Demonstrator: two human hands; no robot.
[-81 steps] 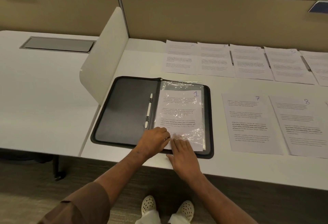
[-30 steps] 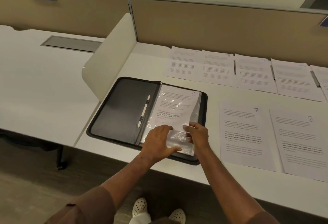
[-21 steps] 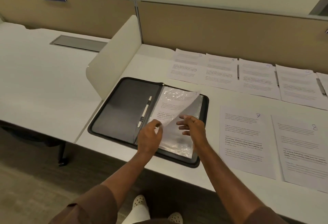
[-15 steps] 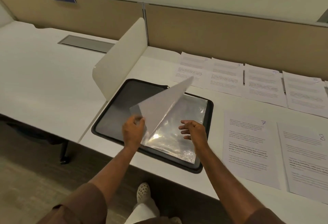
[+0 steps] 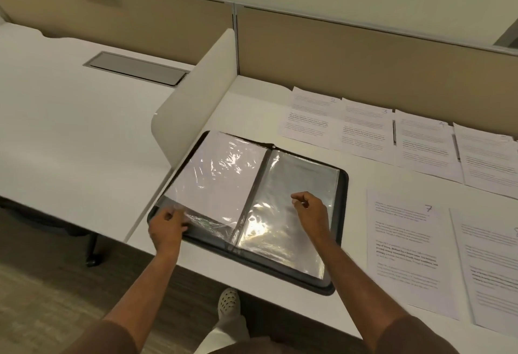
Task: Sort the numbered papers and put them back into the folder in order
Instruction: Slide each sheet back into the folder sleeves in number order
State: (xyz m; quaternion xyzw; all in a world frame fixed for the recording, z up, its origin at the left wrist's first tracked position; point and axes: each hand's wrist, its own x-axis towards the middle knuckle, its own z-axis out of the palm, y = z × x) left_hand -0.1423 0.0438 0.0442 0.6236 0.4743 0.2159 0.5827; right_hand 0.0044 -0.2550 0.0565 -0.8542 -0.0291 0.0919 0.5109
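Observation:
A black zip folder (image 5: pixel 340 182) lies open near the desk's front edge. On its left half lies a turned clear sleeve (image 5: pixel 215 180) with a white sheet inside, blank side up. My left hand (image 5: pixel 166 227) pinches that sleeve's lower left corner. The right half shows an empty clear sleeve (image 5: pixel 297 213); my right hand (image 5: pixel 311 212) hovers over it with fingers loosely curled, holding nothing. Numbered papers lie on the desk: sheet 2 (image 5: pixel 309 116), sheet 3 (image 5: pixel 365 129) and sheet 4 (image 5: pixel 426 143) in the far row, sheet 7 (image 5: pixel 403 252) right of the folder.
A white curved divider (image 5: pixel 196 93) stands just left of the folder, with a second desk and a grey cable hatch (image 5: pixel 134 67) beyond it. More sheets (image 5: pixel 493 269) run off the right edge. Tan partition panels close the back.
The sleeve holding paper 1 was lifted by my left hand and turned over to the folder's left half, baring an empty sleeve. My right hand let go and lifted.

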